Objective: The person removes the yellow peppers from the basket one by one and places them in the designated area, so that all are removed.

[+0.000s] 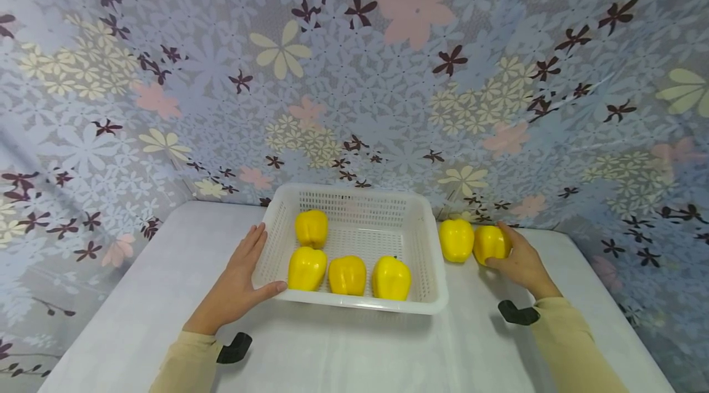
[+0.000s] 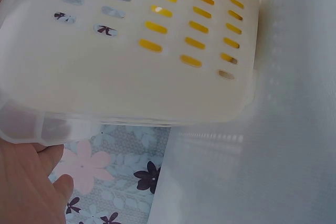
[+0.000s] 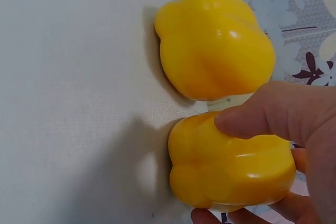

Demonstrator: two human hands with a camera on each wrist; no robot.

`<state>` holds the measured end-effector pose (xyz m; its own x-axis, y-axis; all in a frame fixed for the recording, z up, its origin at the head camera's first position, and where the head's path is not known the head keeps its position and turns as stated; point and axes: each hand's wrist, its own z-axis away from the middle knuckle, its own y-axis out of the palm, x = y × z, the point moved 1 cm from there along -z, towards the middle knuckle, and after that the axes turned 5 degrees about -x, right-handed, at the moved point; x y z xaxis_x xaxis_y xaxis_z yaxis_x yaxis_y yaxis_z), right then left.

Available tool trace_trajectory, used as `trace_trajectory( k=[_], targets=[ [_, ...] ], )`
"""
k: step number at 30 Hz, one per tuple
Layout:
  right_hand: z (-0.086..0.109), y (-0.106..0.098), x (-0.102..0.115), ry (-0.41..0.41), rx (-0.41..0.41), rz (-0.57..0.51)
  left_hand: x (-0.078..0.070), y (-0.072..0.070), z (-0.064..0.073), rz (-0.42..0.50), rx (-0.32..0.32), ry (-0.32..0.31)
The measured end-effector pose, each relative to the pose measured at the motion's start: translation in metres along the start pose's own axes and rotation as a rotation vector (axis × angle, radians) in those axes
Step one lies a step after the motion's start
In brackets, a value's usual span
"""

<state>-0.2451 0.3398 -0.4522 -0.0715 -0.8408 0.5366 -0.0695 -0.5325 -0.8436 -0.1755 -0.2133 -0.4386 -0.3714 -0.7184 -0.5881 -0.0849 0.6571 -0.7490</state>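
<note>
A white perforated plastic basket (image 1: 362, 239) stands mid-table with several yellow bell peppers inside, one of them a bell pepper (image 1: 391, 278) near its front right. My left hand (image 1: 235, 282) rests against the basket's left side, fingers straight, thumb on the front rim; the left wrist view shows its fingers beside the basket wall (image 2: 126, 72). To the right of the basket, my right hand (image 1: 523, 261) grips a yellow bell pepper (image 3: 231, 166), thumb on one side and fingers curled round the other. Next to it lies another yellow bell pepper (image 3: 215, 45), outside the basket.
The table is covered with a white cloth (image 1: 354, 350). Behind it and at both sides hangs a flower-patterned curtain (image 1: 354, 73), close to the basket's back edge. A black wrist mount (image 1: 518, 313) sits at the right wrist, another black mount (image 1: 234, 348) at the left.
</note>
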Motion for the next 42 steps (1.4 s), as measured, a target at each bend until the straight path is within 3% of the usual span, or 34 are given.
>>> trace_trajectory(
  k=[32, 42],
  targets=[
    [0.002, -0.009, 0.004, -0.012, 0.032, 0.022, 0.001, 0.001, 0.0, -0.005, 0.0, -0.006],
    [0.01, -0.025, 0.015, -0.078, -0.059, 0.021, 0.0, 0.001, 0.0, -0.011, -0.004, 0.0]
  ],
)
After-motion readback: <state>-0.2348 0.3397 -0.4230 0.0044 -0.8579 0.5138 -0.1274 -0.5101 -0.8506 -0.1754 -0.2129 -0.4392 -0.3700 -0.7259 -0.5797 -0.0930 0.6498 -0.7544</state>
